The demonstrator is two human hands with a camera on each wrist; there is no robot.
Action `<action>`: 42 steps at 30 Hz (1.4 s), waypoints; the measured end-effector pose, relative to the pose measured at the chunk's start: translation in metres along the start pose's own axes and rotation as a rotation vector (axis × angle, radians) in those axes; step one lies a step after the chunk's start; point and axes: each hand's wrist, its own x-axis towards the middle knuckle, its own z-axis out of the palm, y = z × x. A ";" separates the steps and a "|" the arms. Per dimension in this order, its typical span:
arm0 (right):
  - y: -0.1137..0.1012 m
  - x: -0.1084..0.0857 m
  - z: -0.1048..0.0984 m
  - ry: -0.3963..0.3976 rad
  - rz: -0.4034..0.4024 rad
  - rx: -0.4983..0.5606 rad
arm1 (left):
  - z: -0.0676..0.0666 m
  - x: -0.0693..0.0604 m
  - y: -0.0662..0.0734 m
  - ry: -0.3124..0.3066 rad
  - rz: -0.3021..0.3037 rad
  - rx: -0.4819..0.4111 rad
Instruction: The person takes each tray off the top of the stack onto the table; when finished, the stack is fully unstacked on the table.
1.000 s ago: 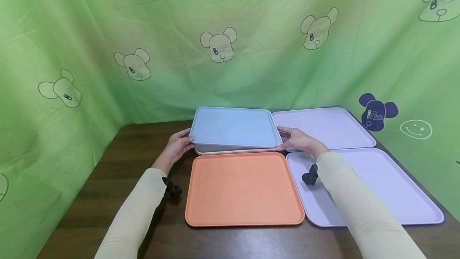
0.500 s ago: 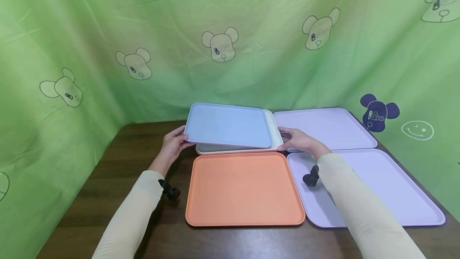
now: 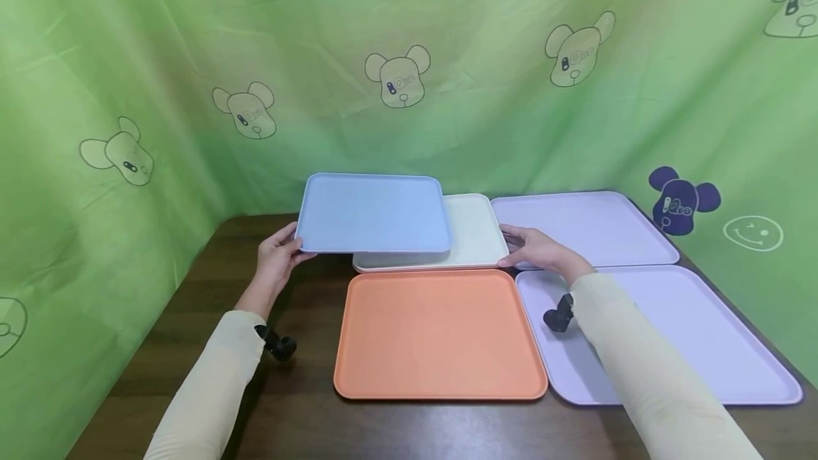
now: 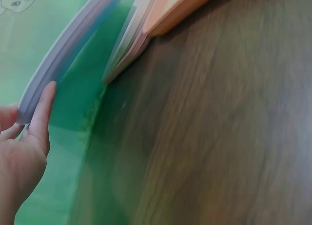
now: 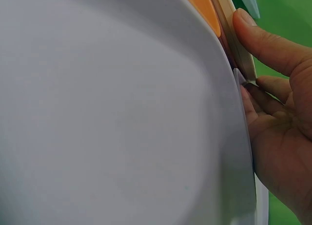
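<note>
My left hand point(image 3: 273, 261) pinches the left edge of a light blue tray point(image 3: 373, 213), thumb above and fingers beneath. The blue tray is raised, overlapping the left part of a white tray point(image 3: 478, 233) in the head view. In the left wrist view, a gap separates the blue tray's edge point(image 4: 61, 54) from the stacked trays. A pinkish rim shows under the white tray. My right hand point(image 3: 538, 248) holds the near right corner of the white tray's stack. In the right wrist view, its thumb point(image 5: 265, 42) lies along the stack's edge, with the other fingers curled at the corner, partly hidden.
An orange tray point(image 3: 441, 336) lies in front of the white one. Two lilac trays lie at the right, one behind point(image 3: 581, 229) and one in front point(image 3: 690, 336), under the right forearm. Dark wooden table point(image 3: 192, 332) shows at left. A green curtain point(image 3: 307, 112) hangs behind.
The blue tray has moved left and up with the left hand, uncovering the white tray's right part. The right hand stays at the stack's corner. The head view has shifted slightly.
</note>
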 end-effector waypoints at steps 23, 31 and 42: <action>0.001 -0.003 0.001 0.001 -0.019 0.031 | -0.065 -0.014 0.020 0.257 0.083 0.012; 0.001 -0.001 0.001 0.010 0.009 0.016 | -0.094 -0.024 0.030 0.327 0.052 -0.004; 0.000 -0.002 0.001 0.008 0.004 0.001 | -0.130 -0.036 0.037 0.341 0.044 -0.091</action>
